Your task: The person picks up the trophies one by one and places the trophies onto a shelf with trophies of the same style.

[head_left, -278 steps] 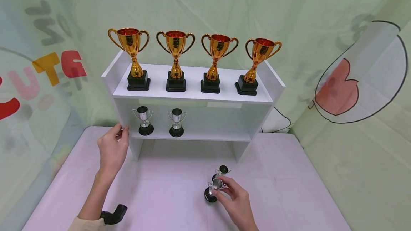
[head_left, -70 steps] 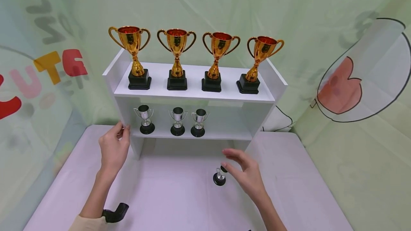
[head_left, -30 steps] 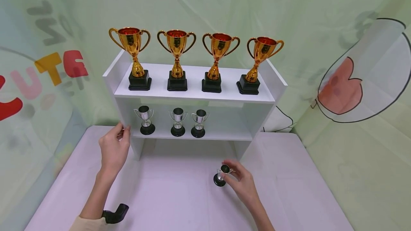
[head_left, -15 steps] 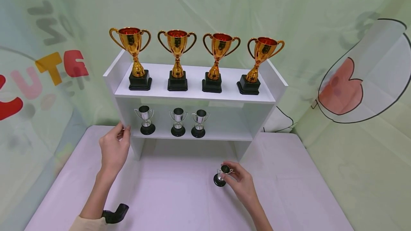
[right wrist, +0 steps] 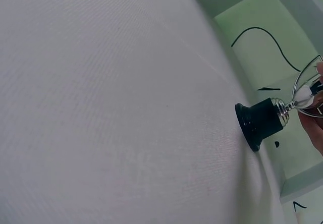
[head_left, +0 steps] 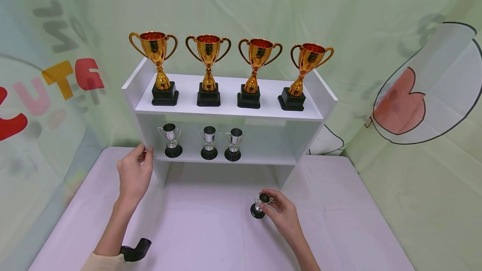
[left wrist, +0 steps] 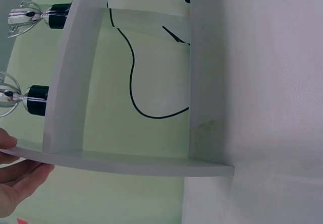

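My right hand (head_left: pixel 282 216) pinches the cup of a small silver trophy (head_left: pixel 257 210) with thumb and fingers, in front of the shelf unit's right part. In the right wrist view the trophy's black base (right wrist: pixel 262 123) is down at the tablecloth, and the cup is partly cut off by the frame edge. At the white shelf unit's (head_left: pixel 229 116) left side panel, my left hand (head_left: pixel 134 175) grips the front edge. The left wrist view has its thumb and fingers (left wrist: pixel 30 181) on opposite faces of that panel. Three silver trophies (head_left: pixel 233 145) stand upright on the middle shelf.
Several large gold trophies (head_left: pixel 208 70) with black bases line the top shelf. A white cloth (head_left: pixel 203 229) covers the table. Pale printed curtains (head_left: pixel 414 179) hang around it. A black cable (head_left: pixel 335 137) lies behind the unit's right side. A black strap piece (head_left: pixel 136 250) is on my left wrist.
Since the oldest frame, a third silver trophy has come onto the middle shelf. My right hand, open around the last trophy earlier, has closed on it. The last second shows almost no motion.
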Demonstrator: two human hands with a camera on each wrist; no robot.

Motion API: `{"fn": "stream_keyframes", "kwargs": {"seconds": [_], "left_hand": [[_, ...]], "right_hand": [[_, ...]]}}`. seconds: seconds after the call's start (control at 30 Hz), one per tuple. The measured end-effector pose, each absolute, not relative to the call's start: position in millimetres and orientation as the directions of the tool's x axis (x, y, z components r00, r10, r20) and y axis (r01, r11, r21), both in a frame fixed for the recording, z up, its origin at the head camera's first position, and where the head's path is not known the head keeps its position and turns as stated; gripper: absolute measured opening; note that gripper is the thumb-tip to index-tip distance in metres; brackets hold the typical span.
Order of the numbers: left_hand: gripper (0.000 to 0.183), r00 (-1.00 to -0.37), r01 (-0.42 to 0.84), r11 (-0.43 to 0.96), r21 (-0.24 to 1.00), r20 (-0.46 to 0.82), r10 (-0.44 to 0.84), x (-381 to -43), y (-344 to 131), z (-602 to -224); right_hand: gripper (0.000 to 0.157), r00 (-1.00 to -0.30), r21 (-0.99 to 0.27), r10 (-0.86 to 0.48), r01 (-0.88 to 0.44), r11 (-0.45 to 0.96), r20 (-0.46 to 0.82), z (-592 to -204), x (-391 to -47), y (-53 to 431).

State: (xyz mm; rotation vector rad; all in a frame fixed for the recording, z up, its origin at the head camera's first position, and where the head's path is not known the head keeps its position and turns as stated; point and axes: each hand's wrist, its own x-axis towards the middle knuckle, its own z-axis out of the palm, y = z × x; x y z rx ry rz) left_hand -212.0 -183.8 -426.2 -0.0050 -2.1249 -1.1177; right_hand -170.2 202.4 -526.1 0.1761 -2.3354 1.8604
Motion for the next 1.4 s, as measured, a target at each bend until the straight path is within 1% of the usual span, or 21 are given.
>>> {"fn": "stream_keyframes", "kwargs": {"seconds": [0.5, 0.8, 1.13, 1.4], "left_hand": [[0.014, -0.734, 0.327, 0.612, 0.72, 0.601, -0.315, -212, -184, -426], [0.014, -0.735, 0.321, 0.617, 0.718, 0.6, -0.316, -212, -184, -426], [0.016, -0.746, 0.314, 0.62, 0.719, 0.591, -0.308, -210, -184, -425], [0.016, -0.751, 0.309, 0.618, 0.723, 0.584, -0.308, -210, -184, -424]], "right_hand": [[0.038, -0.981, -0.95, -0.014, -0.189, 0.249, 0.191, -508, -166, 205], [0.038, -0.973, -0.932, -0.057, -0.233, 0.278, 0.226, -476, -161, 205], [0.037, -0.973, -0.926, -0.088, -0.228, 0.301, 0.211, -440, -161, 205], [0.034, -0.951, -0.906, -0.134, -0.307, 0.291, 0.279, -415, -167, 205]]}}
